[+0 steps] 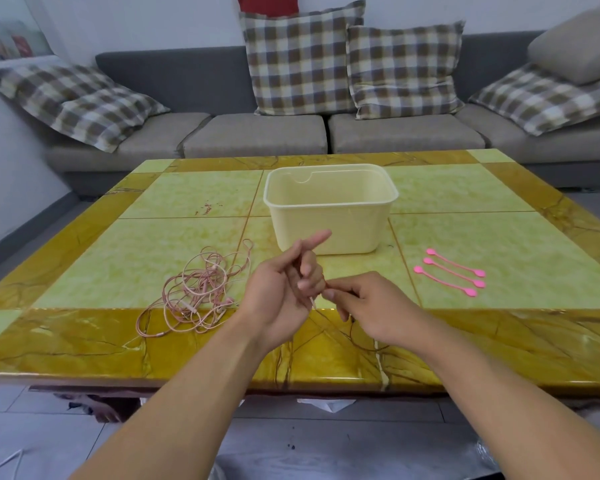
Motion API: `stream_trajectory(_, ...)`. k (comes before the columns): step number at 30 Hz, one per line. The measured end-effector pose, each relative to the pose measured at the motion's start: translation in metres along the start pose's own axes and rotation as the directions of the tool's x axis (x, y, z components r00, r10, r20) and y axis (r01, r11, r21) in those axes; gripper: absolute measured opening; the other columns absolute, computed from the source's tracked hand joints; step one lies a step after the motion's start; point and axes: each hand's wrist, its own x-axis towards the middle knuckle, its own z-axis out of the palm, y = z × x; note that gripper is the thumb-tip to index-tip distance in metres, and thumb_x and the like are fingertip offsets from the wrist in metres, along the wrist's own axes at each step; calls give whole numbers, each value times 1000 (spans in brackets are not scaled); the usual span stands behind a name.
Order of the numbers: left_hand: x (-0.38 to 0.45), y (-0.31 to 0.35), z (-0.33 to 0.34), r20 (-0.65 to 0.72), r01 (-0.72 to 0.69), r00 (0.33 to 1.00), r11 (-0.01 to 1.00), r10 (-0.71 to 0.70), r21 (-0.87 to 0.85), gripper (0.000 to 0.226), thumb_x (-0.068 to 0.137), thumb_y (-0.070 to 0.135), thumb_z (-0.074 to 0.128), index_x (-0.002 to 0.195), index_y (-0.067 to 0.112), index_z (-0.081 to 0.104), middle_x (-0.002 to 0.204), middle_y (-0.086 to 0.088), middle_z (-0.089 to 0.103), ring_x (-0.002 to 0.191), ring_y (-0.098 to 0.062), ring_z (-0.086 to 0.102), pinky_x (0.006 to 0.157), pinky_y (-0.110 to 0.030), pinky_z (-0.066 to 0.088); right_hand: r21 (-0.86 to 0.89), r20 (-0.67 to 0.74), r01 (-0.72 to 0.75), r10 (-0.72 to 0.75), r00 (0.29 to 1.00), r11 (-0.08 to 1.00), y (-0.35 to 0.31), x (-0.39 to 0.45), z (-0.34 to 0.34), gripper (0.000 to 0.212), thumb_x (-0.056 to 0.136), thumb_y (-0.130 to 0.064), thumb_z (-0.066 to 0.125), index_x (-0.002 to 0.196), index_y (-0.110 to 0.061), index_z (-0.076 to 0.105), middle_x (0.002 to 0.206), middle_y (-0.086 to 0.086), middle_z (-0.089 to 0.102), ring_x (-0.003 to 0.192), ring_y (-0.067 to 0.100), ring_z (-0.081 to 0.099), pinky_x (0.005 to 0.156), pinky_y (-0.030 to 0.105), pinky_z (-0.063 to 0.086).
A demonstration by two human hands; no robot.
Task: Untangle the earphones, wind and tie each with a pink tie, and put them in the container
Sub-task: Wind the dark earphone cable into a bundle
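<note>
nearest the camera, two bare forearms reach in from the bottom edge, their elbows cut off by the frame. the left hand (277, 289) is raised palm-inward over the near edge of the table (84, 344), index finger pointing out straight, the other fingers curled with a thin cord (315, 301) running by them; how many turns of cord lie round the fingers is hidden. the right hand (371, 306) sits just beside it, thumb and forefinger pinched on the same cord close to the left fingertips. a dark stretch of that cord shows under the right wrist, too thin to follow further.

to the left, on the table, a tangled heap of pink earphones (198, 292) lies loose, apart from both hands; how many sets are in it cannot be told, and the buds are hard to pick out.

to the right lie three pink ties (450, 273), side by side and untouched.

further back, at the table's middle, stands the cream container (329, 216), open-topped; its floor is hidden by the near wall.

behind is a grey sofa (257, 133) with checked cushions (302, 60), the outer ones cut off at the frame edges.
</note>
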Motion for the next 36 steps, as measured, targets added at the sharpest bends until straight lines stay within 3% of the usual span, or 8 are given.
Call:
stream_trajectory(5,4,-2,-6,-182,-109,975,988,127,107,38,110,17,31,134,3,57,84,1,72,63,-11,59,62,-22,46,-114,61,-28,35,998,993,-4,0,11,22,105,-33,53,105,-37,75,66,6,65,47,5,45,50,21,36)
stream_trajectory(9,8,-1,-9,-188,-251,938,945,291,211,37,112,14,25,139,3,47,106,-8,77,98,-22,74,82,-26,59,-128,192,-54,79,978,990,-8,-4,12,24,104,-38,54,102,-34,77,68,0,68,58,18,56,61,34,47)
stream_trajectory(15,6,1,-22,-113,-266,889,701,445,661,35,112,19,29,135,13,55,114,1,76,115,-12,67,101,-26,51,13,276,-61,55,959,998,-14,-14,6,25,105,-39,50,102,-36,74,57,-1,56,57,20,46,58,28,39)
stream_trajectory(18,4,-3,-26,-12,-200,897,430,442,881,32,111,22,34,134,19,56,100,10,77,102,2,67,94,-15,50,86,225,-38,17,974,996,-19,-15,-2,24,104,-36,54,98,-31,76,61,10,34,54,21,33,51,24,30)
stream_trajectory(23,2,-8,-25,12,-33,980,105,198,994,36,109,34,37,113,22,71,62,10,54,52,-1,49,57,-26,38,147,131,-47,27,991,988,-19,-19,-20,26,98,-40,62,85,-22,75,57,1,25,54,22,22,48,27,19)
stream_trajectory(28,-4,-2,-22,-42,34,999,300,20,953,60,106,48,39,70,15,74,52,-4,33,50,-19,30,59,-34,28,305,-8,-95,102,995,947,-12,-18,-37,30,95,-42,63,73,-23,69,52,-3,32,47,12,24,47,22,23)
stream_trajectory(33,-7,7,-17,12,1,1000,471,-24,882,45,93,49,57,60,19,64,50,0,28,50,-17,20,51,-30,19,377,-67,-123,160,985,918,-1,-18,-44,33,98,-40,61,70,-23,67,59,0,49,52,13,38,47,23,28)
stream_trajectory(36,-9,8,-15,7,-4,1000,513,-3,858,38,92,43,63,63,19,69,51,-2,27,51,-18,19,52,-32,17,378,-132,-112,174,976,919,1,-17,-46,35,97,-39,62,68,-20,68,71,-1,66,68,12,57,65,29,41)
